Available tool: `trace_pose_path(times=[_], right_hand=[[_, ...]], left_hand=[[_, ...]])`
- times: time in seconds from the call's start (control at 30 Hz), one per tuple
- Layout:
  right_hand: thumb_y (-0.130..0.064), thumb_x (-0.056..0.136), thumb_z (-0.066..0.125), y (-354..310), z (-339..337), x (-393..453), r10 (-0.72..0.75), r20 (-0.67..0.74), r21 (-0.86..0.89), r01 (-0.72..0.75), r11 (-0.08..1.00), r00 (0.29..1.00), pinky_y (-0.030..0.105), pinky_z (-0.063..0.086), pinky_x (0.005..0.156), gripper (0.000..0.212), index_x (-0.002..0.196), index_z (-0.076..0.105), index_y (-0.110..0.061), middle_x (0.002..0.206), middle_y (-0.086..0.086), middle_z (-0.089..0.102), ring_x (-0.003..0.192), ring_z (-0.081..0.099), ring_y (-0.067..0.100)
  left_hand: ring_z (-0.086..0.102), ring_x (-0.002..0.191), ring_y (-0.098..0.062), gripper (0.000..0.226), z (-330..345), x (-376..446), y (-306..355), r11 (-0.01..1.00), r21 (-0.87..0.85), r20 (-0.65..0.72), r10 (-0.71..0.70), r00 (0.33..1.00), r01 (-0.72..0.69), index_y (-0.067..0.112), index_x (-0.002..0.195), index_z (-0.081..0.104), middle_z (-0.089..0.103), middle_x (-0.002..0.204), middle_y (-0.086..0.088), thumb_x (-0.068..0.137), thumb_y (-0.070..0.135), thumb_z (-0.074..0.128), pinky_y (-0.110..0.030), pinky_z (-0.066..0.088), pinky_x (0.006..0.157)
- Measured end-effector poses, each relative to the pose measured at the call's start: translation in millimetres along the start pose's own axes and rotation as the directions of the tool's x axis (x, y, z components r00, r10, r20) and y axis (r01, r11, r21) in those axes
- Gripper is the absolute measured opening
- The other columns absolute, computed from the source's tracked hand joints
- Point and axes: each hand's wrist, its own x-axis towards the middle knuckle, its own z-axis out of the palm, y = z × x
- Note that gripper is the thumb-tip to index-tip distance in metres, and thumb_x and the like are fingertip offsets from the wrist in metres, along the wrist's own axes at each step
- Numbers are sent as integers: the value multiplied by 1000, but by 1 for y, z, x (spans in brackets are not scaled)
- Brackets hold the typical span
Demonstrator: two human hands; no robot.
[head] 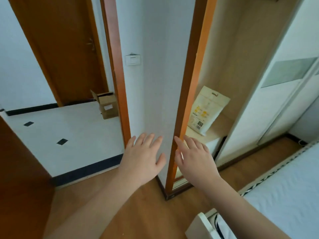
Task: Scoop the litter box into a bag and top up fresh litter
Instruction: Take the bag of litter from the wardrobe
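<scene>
Both hands were out front, fingers spread, holding nothing. Left hand (145, 156) hovered before the white wall corner (155, 83); right hand (195, 157) was at the orange door frame (191, 80). The only task item visible was the cream litter bag (207, 109), standing upright and leaning back on the low shelf (217, 128) in the alcove. It lay ahead and right of the right hand, clearly the nearer one. No litter box or scoop in view.

Both hands, the left hand (144, 156) and right hand (194, 156), reach open-fingered toward a white wall corner (155, 83) beside a cream bag (208, 110).
</scene>
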Motion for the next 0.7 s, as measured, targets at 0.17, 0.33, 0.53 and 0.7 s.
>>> trace_pose_path(times=[0.17,0.33,0.53,0.7], right_hand=[[-43,102,22,48,-4,-11,144,-15,2,-144,990,989,39,19,117,50,151,20,-32,158,0,25,145,23,22],[-45,99,19,108,3,-7,251,-53,-44,-253,966,967,41,26,115,53,149,26,-30,154,2,33,142,31,22],[-43,95,21,176,19,17,306,-100,-58,-312,948,947,44,38,110,56,140,46,-20,140,8,52,132,47,26],[-45,96,19,227,28,51,304,-94,-76,-311,947,948,45,27,115,59,143,42,-19,147,7,45,139,36,26]], left_hand=[[16,150,-20,66,6,44,35,984,5,-11,175,984,-175,32,155,15,20,162,3,95,60,12,-46,20,121],[19,149,-25,59,25,93,81,948,20,-100,317,943,-317,26,151,32,28,160,-3,99,53,32,-43,8,118],[28,146,-26,64,45,160,136,929,39,-130,370,920,-368,21,147,41,39,154,-7,95,50,18,-43,18,118],[33,143,-28,64,61,211,167,957,25,-105,289,951,-288,21,145,42,44,151,-8,94,51,17,-48,26,116]])
